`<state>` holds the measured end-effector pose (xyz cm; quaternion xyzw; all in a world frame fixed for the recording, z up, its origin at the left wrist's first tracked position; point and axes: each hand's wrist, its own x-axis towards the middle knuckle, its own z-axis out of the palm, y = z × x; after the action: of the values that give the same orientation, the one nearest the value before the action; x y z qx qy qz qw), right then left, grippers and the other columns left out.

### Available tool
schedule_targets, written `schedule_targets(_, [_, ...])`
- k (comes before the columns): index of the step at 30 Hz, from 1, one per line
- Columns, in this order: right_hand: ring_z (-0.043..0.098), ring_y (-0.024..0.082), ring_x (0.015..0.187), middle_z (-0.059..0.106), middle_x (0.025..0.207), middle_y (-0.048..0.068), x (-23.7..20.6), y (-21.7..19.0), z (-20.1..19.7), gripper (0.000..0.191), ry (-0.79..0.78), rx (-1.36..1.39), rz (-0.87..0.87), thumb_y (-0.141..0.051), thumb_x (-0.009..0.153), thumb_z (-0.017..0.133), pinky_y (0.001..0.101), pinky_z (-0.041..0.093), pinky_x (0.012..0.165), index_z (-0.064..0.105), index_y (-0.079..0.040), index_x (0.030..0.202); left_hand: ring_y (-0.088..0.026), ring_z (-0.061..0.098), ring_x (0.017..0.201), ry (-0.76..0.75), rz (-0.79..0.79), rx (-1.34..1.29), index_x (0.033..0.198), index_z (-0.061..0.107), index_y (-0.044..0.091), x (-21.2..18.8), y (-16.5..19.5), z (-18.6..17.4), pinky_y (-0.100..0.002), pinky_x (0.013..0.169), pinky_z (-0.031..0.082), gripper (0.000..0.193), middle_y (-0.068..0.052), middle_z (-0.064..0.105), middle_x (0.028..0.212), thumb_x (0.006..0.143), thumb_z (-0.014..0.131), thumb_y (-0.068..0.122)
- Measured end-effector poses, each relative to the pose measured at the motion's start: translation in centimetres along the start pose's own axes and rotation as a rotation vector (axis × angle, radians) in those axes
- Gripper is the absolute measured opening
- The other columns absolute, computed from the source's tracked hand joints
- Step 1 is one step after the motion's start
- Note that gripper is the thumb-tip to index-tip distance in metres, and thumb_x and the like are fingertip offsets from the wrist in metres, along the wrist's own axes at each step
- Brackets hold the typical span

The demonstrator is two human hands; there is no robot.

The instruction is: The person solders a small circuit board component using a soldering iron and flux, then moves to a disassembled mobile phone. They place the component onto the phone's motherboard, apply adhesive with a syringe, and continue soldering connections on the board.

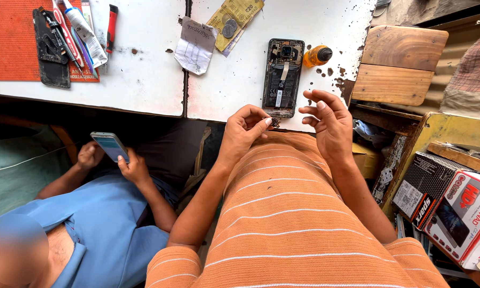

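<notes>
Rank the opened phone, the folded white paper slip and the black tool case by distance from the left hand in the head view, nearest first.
1. Opened phone, lying back-off on the white table just beyond the left hand, slightly to its right.
2. Folded white paper slip, farther up the table, to the hand's left.
3. Black tool case, on the orange mat at the far left.

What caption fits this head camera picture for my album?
Left hand pinches a tiny dark part beside an opened phone; right hand hovers empty.
</notes>
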<state>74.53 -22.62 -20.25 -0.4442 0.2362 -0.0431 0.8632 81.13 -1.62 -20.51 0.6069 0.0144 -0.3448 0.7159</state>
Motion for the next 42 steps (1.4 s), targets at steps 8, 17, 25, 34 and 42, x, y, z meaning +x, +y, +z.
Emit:
schedule_targets(8, [0.073,0.02,0.098,0.074,0.112,0.015,0.7,-0.2,0.4,0.014,0.041,-0.209,-0.139,-0.003,0.105,0.065,0.0303,0.06,0.083,0.068,0.003,0.119,-0.009,0.071,0.085,0.092,-0.002,0.018,0.107,0.067,0.004,-0.3,0.6,-0.8,-0.023,0.068,0.06,0.013,-0.004,0.074,0.092,0.095,0.071,0.007])
schedule_targets(17, [0.074,0.017,0.099,0.075,0.11,0.015,1.5,-1.2,0.3,0.013,0.007,-0.509,-0.282,0.001,0.106,0.065,0.0294,0.062,0.088,0.068,0.003,0.118,-0.009,0.073,0.085,0.139,0.07,0.24,0.102,0.072,0.004,0.7,0.9,0.4,-0.024,0.072,0.06,0.011,-0.003,0.076,0.092,0.092,0.074,0.008])
schedule_targets(25, [0.074,0.02,0.106,0.074,0.113,0.016,2.7,-2.0,0.1,0.015,-0.08,-0.649,-0.431,0.005,0.105,0.066,0.0321,0.064,0.094,0.066,0.003,0.12,-0.011,0.06,0.068,0.182,0.229,0.611,0.099,0.076,0.006,1.1,1.8,1.6,-0.027,0.064,0.053,0.012,-0.003,0.074,0.087,0.089,0.076,0.012])
schedule_targets(34, [0.075,0.02,0.103,0.075,0.113,0.016,3.4,-2.8,-0.2,0.013,-0.016,-0.649,-0.409,0.003,0.107,0.065,0.0312,0.064,0.09,0.066,0.003,0.12,-0.012,0.062,0.066,0.204,0.205,0.599,0.097,0.076,0.007,1.7,1.5,2.6,-0.028,0.064,0.054,0.012,-0.004,0.073,0.084,0.088,0.078,0.016])
schedule_targets(42, [0.075,0.024,0.109,0.074,0.113,0.017,3.7,-1.7,-0.2,0.011,0.002,-0.499,-0.414,0.003,0.107,0.062,0.0364,0.061,0.095,0.067,0.005,0.117,-0.016,0.066,0.089,0.225,0.387,0.774,0.091,0.076,0.009,1.7,0.7,3.2,-0.03,0.072,0.057,0.008,-0.001,0.072,0.094,0.088,0.078,0.016])
